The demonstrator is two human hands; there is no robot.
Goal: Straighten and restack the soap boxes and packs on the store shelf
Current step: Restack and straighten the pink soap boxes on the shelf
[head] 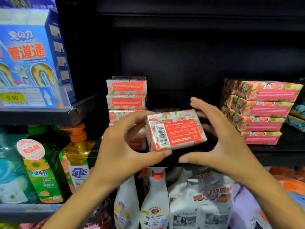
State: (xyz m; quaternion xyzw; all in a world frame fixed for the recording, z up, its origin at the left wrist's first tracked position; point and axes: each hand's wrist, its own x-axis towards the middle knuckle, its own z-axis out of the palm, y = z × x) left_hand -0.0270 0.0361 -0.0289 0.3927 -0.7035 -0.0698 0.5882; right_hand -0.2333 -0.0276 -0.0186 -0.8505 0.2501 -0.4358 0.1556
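On the dark shelf [283, 148], front and centre, sits the soap. Biggest thing around, though, is the blue drain-cleaner box [29, 55] up on the next bay to the left.

Over on the right of the shelf is a stack of floral packs [259, 111] with pink labels, five high and a bit staggered. Further left is a stack of red-label soap boxes [126, 93], pretty square, with its lower part hidden behind a hand.

Between the two stacks, the person's left hand [125, 146] grips one soap box [175, 131] just in front of the shelf. The thumb is hooked under the bottom edge and the fingers are curled over the top left end. The box is tilted, with its barcode and red label facing the camera and the print upside down.

The right hand [219, 138] is opened into a wide C around the box's right end, with its thumb below the box and clear of it. Its fingers behind the box are blurry, so it's hard to say if they touch.

White spray bottles [155, 204] stand on the shelf below.
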